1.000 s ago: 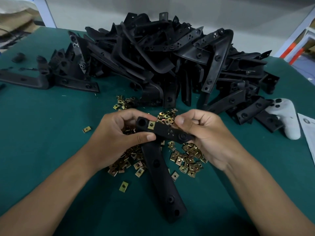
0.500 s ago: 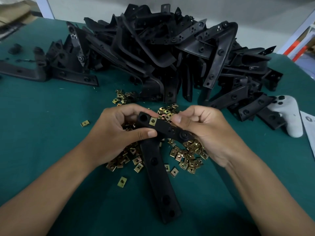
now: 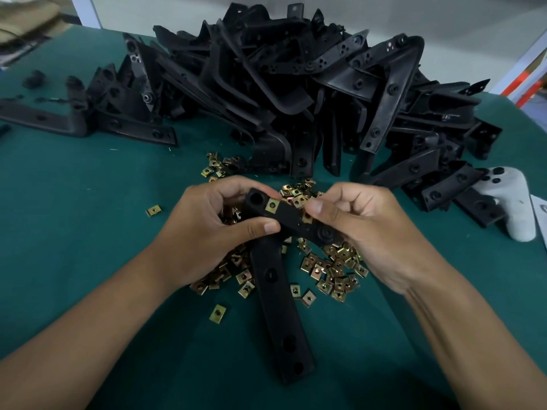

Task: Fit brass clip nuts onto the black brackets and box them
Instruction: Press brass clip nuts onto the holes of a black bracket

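I hold a black L-shaped bracket (image 3: 275, 285) over the table; its long arm points toward me. My left hand (image 3: 204, 229) grips the short arm near its end hole, thumb across the front. One brass clip nut (image 3: 272, 206) sits on that short arm. My right hand (image 3: 367, 229) holds the other end, its thumb pressing a second brass nut (image 3: 307, 218) against the bracket's edge. Loose brass clip nuts (image 3: 334, 270) lie scattered beneath both hands.
A big heap of black brackets (image 3: 310, 93) fills the far side of the green table (image 3: 74, 232). A white game controller (image 3: 512, 202) lies at the right, with a white paper (image 3: 540, 214) beside it. Single nuts (image 3: 154, 210) lie at the left.
The bracket and both hands sit slightly higher in view, and my right thumb has pushed the second nut closer onto the bracket's edge.
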Available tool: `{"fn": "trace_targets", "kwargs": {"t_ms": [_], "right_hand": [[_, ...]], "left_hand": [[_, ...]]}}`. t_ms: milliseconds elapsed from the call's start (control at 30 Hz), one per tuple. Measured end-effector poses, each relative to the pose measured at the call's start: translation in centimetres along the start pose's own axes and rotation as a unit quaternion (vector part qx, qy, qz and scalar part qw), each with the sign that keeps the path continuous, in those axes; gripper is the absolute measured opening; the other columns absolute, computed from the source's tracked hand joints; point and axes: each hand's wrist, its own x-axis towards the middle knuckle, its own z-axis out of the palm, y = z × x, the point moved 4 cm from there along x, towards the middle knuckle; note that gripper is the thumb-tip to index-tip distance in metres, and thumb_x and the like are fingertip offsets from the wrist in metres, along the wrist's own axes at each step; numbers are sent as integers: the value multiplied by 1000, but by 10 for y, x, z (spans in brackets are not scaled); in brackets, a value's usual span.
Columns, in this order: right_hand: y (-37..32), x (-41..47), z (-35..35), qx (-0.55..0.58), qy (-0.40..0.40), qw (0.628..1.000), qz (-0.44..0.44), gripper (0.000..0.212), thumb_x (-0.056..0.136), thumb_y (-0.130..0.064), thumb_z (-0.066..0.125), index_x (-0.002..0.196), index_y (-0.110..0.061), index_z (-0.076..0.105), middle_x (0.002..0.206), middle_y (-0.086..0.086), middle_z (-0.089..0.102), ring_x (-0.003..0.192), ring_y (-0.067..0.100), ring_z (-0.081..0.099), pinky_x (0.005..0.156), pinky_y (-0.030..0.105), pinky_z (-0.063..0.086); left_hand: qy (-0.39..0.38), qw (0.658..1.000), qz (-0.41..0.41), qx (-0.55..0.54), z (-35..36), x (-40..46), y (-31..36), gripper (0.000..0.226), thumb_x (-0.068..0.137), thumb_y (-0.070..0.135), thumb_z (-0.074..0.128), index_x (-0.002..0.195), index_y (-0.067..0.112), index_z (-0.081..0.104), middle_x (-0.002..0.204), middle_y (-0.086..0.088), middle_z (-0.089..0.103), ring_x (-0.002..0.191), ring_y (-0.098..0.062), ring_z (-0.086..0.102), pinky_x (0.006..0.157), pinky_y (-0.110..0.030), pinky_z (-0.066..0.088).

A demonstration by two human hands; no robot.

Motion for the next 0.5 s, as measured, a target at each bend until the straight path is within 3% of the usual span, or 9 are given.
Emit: {"fn": "trace_targets", "kwargs": {"t_ms": [167,267,333,400,500], "right_hand": [[4,0,-2,-20,24,999,13,32,85,-53,64,91,-26,80,100,-5,78,93,14,70,81,37,54],[6,0,-3,-17,12,1000,7,34,83,-55,67,92,-25,79,101,-4,78,97,13,71,87,42,54],[5,0,-3,-20,-19,1000,-7,25,84,-48,76,94,-25,77,98,-6,78,91,7,70,79,29,53],[5,-1,0,-20,-50,998,-16,25,78,-32,85,100,-26,75,103,-4,77,95,8,72,80,20,54],[0,-3,2,-54,-12,997,-47,33,75,-23,88,104,-26,72,108,-2,76,102,15,71,90,32,55]], "left_hand": [[29,999,7,12,-2,0,-3,28,80,40,80,107,37,71,102,15,76,100,-2,71,85,-12,53],[29,999,7,24,-2,-1,-3,28,81,43,78,108,38,70,102,17,76,99,-1,71,83,-11,53],[35,999,4,26,-3,-1,-4,29,81,44,79,108,38,70,101,18,76,99,-1,71,82,-11,53],[49,998,0,26,-4,0,-5,26,82,41,79,106,36,71,102,16,76,99,-3,71,82,-13,53],[64,998,-8,16,-7,0,-1,23,78,33,79,100,36,73,97,13,76,93,-3,70,80,-13,53]]}}
